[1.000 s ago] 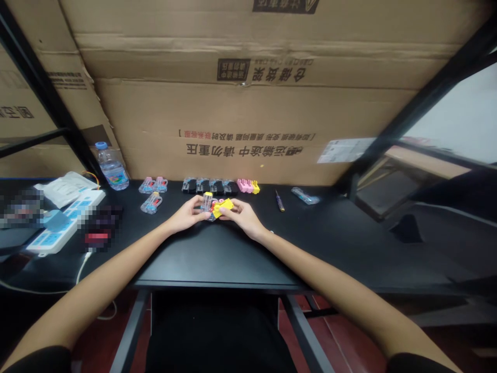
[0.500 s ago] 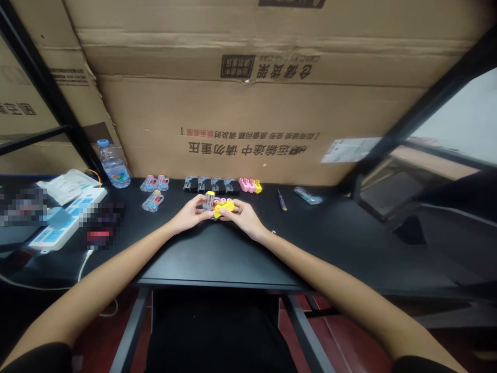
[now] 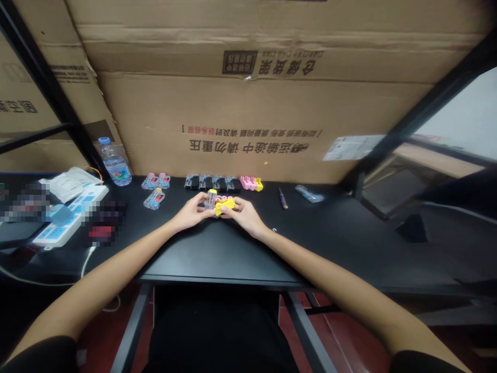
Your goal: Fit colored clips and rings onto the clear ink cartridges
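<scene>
My left hand (image 3: 193, 213) is closed round a small clear plastic case (image 3: 212, 200) with a yellow top, held upright just above the table. Against the case's right side my right hand (image 3: 245, 215) pinches a yellow plastic part (image 3: 225, 206). Small pink round pieces (image 3: 221, 198) show behind that part. Whether the two parts are joined, I cannot tell. To the left lies a similar clear case (image 3: 154, 199) with an orange-yellow top, and behind it are clear cases with pink tops (image 3: 156, 181).
Behind my hands stands a row of clear-and-black cases (image 3: 213, 183), beside pink and yellow parts (image 3: 251, 183). A screwdriver (image 3: 283, 199) and a clear packet (image 3: 309, 194) lie right. A bottle (image 3: 117, 165) and power strip (image 3: 72, 215) stand left. Cardboard (image 3: 217, 109) walls the back.
The view has shifted slightly. Both hands keep their grip on the clear case and the yellow part, which appears turned only slightly.
</scene>
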A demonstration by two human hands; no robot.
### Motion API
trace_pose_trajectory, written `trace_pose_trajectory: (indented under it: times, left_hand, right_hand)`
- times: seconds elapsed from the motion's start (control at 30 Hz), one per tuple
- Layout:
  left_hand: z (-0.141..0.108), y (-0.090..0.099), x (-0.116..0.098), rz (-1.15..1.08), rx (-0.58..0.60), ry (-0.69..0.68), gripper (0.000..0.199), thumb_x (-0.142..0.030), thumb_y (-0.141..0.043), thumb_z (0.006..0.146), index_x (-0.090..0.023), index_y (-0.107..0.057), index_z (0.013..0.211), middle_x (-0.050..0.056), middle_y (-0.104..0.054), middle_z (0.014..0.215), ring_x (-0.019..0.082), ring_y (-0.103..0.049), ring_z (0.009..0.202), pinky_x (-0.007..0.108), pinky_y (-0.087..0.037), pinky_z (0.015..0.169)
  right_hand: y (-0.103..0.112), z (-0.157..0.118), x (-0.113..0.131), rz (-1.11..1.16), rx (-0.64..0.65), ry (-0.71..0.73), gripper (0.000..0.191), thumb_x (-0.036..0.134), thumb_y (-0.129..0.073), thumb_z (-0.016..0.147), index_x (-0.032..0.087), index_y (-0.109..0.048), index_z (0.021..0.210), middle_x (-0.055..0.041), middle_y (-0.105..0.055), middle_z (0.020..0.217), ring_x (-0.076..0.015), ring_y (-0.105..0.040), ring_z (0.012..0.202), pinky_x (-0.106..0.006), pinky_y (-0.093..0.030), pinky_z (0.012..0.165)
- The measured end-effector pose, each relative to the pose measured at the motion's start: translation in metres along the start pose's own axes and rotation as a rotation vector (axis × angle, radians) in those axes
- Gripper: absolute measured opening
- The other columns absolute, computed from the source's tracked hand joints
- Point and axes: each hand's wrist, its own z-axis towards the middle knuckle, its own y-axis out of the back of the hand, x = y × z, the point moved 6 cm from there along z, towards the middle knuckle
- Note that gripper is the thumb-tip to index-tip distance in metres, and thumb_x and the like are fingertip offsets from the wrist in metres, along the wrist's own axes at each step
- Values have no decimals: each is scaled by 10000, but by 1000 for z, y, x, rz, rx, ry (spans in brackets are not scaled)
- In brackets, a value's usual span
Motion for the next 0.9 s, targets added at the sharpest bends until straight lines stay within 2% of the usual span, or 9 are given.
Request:
trace_pose_trajectory:
  times: [0.1,0.27,0.4,0.53,0.8,0.9]
  left_hand:
    - [0,0,0,9,-11,1,465,-356,-866,853,-169,-618,1200,131,-714,1258,266,-721,1160,513,-611,1023]
    - [-1,-2,-2,8,-24,9,462,-374,-843,874,-178,-614,1225,139,-678,1358,266,-741,1110,538,-615,1010]
    - [-1,-2,-4,-10,-41,-18,453,-360,-870,847,-181,-633,1189,144,-708,1328,308,-699,1226,560,-590,1053]
    - [-1,-2,-5,-33,-41,-9,469,-362,-888,828,-183,-644,1186,149,-711,1331,302,-706,1212,560,-595,1041]
    - [-3,-3,-16,-11,-11,-19,477,-368,-872,849,-186,-639,1223,142,-715,1328,273,-721,1170,487,-616,996]
    - [-4,-4,-18,-9,8,-22,491,-391,-861,861,-190,-628,1244,133,-708,1333,244,-739,1094,440,-620,961]
  right_hand:
    - [0,0,1,3,-4,3,514,530,-931,745,187,-747,1082,-95,-801,1112,-272,-782,1001,-517,-679,976]
    - [-1,-1,4,-14,0,3,501,531,-918,761,178,-743,1071,-97,-796,1108,-261,-782,996,-482,-682,961]
    - [-2,-1,5,-10,3,-2,481,524,-917,760,184,-744,1054,-90,-792,1094,-254,-781,978,-469,-684,946]
    - [-2,-1,5,-6,8,-9,471,516,-922,754,184,-743,1037,-82,-789,1061,-248,-779,961,-447,-694,912]
    - [-1,-2,12,-18,39,-8,449,511,-906,779,171,-735,1017,-84,-793,1050,-234,-777,940,-412,-696,849]
    - [1,-2,14,-47,45,14,432,508,-894,794,168,-730,1006,-85,-794,1036,-231,-775,933,-382,-686,799]
